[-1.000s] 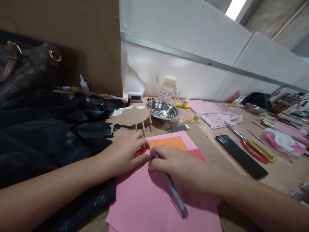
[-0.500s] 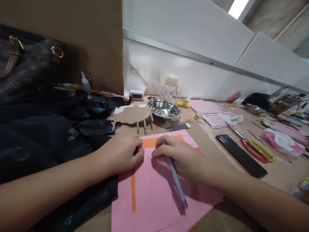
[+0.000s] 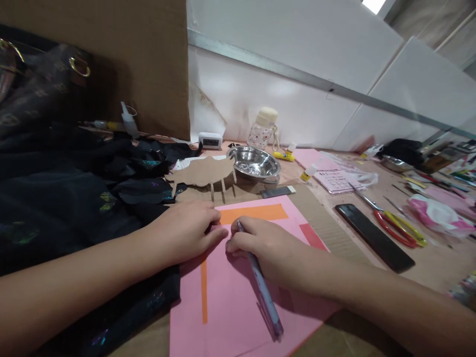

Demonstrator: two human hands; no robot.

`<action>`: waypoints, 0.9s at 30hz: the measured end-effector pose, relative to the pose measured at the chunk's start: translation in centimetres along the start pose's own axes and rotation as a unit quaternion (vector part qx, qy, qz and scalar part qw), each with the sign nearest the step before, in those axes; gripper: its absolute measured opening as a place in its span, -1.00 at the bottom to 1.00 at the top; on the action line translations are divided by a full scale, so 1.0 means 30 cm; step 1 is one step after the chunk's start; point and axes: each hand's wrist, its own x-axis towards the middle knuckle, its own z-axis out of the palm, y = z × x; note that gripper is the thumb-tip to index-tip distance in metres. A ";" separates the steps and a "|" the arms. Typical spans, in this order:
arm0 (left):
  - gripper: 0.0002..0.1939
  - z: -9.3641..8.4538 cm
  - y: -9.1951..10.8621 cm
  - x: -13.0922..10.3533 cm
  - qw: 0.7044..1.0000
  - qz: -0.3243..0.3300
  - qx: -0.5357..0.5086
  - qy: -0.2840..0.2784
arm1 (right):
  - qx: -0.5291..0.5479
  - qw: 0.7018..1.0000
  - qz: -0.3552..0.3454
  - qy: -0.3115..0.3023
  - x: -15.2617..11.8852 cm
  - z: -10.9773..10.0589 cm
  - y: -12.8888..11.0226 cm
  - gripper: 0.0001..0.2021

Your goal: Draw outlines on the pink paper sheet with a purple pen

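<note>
My right hand (image 3: 264,243) grips a pale purple pen (image 3: 265,290) whose barrel slopes back toward me. Its writing end is hidden under my fingers, low over a pink sheet of paper (image 3: 223,322). Flat on the upper left of that sheet rests my left hand (image 3: 191,228), thumb stretched toward the pen and holding nothing; its other fingers are partly hidden. Orange shows on the sheet as a wide band (image 3: 256,213) along the top and a thin strip (image 3: 204,297) at left. A red patch (image 3: 312,236) lies near its right edge.
Behind the paper are a cardboard cutout (image 3: 201,172), a metal bowl (image 3: 243,173), an eraser (image 3: 278,192) and a bottle (image 3: 262,129). Dark fabric (image 3: 74,198) covers the left side. On the right lie a black phone (image 3: 374,238) and scissors with red and yellow handles (image 3: 399,228).
My right hand and the pen have shifted slightly left and down, closer to my left hand. My left thumb has straightened out. The view has tilted a little.
</note>
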 end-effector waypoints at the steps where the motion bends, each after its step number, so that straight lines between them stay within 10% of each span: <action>1: -0.64 0.001 0.000 0.001 1.000 0.001 0.002 -0.001 | -0.017 1.000 -0.019 -0.005 -0.007 -0.005 0.005 -0.81; 13: -0.65 0.002 -0.002 0.005 1.000 0.015 0.000 -0.004 | 0.033 0.998 0.055 0.025 -0.005 -0.003 -0.021 -0.85; 22: -0.64 -0.002 0.000 0.011 1.000 0.017 -0.006 -0.001 | -0.041 0.997 -0.018 -0.056 -0.055 -0.061 -0.031 -0.71; 27: -0.65 -0.005 -0.002 0.005 1.000 0.014 -0.012 0.002 | -0.082 0.992 0.010 0.094 -0.085 -0.139 0.055 -0.78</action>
